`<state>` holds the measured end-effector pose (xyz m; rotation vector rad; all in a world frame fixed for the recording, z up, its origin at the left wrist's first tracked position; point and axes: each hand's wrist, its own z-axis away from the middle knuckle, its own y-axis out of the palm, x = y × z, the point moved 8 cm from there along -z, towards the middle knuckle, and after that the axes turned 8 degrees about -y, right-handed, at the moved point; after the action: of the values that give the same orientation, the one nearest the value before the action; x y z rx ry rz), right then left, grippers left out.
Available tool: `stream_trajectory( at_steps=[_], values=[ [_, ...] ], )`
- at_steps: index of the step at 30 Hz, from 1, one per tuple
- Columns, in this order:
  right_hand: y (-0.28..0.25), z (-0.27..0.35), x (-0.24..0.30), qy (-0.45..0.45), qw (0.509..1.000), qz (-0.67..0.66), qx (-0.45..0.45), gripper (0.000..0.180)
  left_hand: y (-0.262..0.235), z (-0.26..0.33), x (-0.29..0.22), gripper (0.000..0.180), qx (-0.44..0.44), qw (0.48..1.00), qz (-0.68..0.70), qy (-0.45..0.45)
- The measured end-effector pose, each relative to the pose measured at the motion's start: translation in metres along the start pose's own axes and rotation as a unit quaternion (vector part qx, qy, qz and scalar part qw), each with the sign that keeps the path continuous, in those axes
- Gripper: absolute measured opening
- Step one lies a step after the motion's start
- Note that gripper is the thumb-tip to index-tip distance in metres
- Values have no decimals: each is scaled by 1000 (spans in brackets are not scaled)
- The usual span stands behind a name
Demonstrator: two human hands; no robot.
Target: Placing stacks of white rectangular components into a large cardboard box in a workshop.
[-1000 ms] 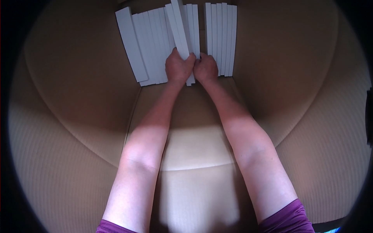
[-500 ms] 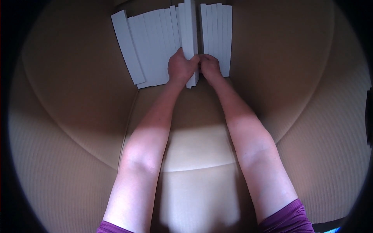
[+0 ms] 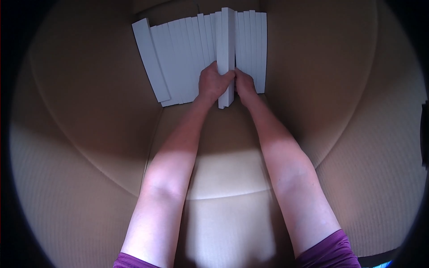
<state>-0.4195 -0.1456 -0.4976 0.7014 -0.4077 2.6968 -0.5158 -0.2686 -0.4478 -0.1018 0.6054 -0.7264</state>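
1. my left hand [image 3: 212, 85] is wrapped over the near part of a long, narrow white box [image 3: 225, 42], thumb across its upper side. the fingers look closely curled round it, though their tips are hidden.
2. my right hand [image 3: 246, 84] is bent in at the same box's right side, its knuckles just beside my left thumb. its fingertips are out of sight, so i can't tell how far they are spread or whether they grip the box or only touch it.
3. the white box is between two runs of similar boxes, at the far end of a big brown carton [image 3: 223, 167]. it rises above its neighbours, with its right side face showing, so i judge it not fully level with them.
4. as for what is done, the left run [image 3: 178, 62] stands packed side by side, and the right run [image 3: 251, 51] lines up neatly as far as the carton's right wall [image 3: 313, 71]. between them, the row reads as nearly whole.
5. at the far left, a wider white piece [image 3: 151, 60] slants against the row, overlapping its edge.
6. as for what is left, i see a thin dark slit to the right of the held box, and the box tops are slightly uneven. whether more boxes belong here, i can't tell.
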Motion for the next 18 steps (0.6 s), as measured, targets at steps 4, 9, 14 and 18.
stream_trajectory(
  at_steps=[4, 9, 14, 18],
  values=[
    [-3, -2, -3, 20, 998, 51, 11, 53, 7, -3, 8, 47, 1, 1000, 12, -18],
    [1, 16, 7, 68, 994, 84, -2, 55, 11, -7, 11, 44, -22, 999, 9, -29],
    [-4, 18, 7, 29, 994, 93, -57, 58, 12, -4, 8, 46, -36, 999, 11, -37],
    [-4, 8, -8, 10, 990, 134, -49, 57, 16, -2, 8, 41, -78, 996, -10, -43]
  ],
)
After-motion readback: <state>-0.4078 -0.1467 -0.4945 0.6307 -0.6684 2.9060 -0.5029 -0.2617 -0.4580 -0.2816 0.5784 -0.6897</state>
